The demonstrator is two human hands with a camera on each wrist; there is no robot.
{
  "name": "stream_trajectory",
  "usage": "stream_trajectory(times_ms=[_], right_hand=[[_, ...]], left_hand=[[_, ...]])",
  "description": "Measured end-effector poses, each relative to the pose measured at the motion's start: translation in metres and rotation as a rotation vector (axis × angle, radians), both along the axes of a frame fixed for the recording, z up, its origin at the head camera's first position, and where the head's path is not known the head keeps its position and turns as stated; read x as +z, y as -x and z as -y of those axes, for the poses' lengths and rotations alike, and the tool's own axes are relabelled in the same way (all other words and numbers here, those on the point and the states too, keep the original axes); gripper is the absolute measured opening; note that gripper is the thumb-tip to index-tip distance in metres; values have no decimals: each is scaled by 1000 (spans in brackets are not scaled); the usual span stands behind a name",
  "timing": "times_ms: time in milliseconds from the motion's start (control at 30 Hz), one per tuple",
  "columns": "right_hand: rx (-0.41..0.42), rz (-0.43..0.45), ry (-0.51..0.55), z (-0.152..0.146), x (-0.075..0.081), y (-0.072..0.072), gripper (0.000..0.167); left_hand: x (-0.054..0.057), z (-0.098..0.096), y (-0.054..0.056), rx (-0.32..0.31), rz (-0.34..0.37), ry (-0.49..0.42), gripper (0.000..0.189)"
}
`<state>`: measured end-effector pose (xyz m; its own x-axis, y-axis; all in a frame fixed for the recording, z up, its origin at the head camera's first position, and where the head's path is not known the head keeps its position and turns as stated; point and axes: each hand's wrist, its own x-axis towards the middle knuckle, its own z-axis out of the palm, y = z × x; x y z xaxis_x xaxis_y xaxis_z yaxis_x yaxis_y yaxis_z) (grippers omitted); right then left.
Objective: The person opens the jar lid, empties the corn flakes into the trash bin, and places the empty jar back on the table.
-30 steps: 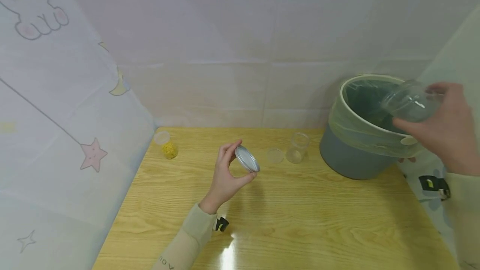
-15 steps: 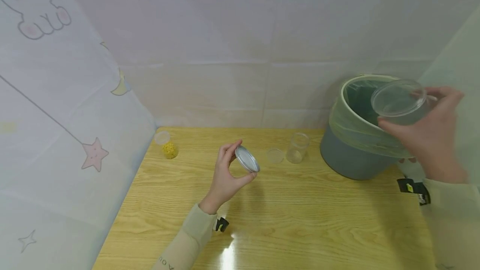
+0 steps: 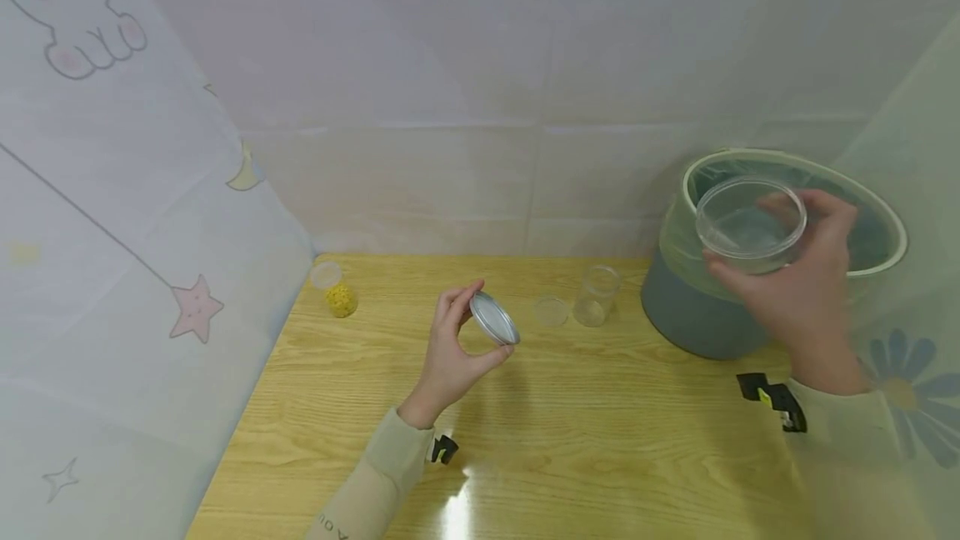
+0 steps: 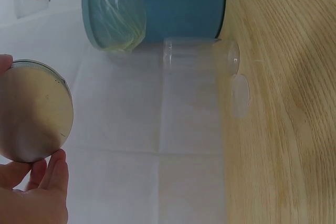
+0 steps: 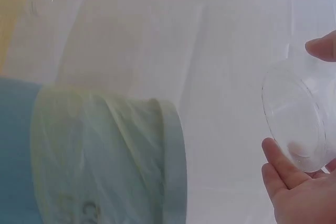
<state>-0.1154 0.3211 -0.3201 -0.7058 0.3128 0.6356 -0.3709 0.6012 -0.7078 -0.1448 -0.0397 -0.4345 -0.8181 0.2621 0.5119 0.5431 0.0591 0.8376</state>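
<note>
My left hand [image 3: 456,357] pinches a round silver metal lid [image 3: 495,319] by its rim, thumb on one edge and fingers on the other, above the middle of the table. In the left wrist view the lid [image 4: 35,111] shows its flat face. At the right, my right hand [image 3: 806,290] grips a clear plastic jar [image 3: 752,227] round its side, its open mouth tilted toward me. This jar is in front of and above the bin [image 3: 705,323]. The right wrist view shows thumb and fingers on opposite sides of the clear jar [image 5: 294,116].
A second clear jar [image 3: 597,297] stands by the back wall, beside a clear round disc [image 3: 552,310] lying flat. A small container of yellow bits [image 3: 341,300] with a pale lid sits at the back left. The blue-grey bin has a bag liner [image 5: 100,150] over its rim.
My right hand has carried the clear jar leftward and toward me, from over the bin's mouth to its near side, and tipped its opening more upward. The left hand holds still.
</note>
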Motion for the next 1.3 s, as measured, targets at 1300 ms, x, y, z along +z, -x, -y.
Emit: stream_trajectory(times_ms=[1300], right_hand=[[308,181,176,109,-93,17,73]], left_hand=[[-36,11,19,47,-6,36,90]])
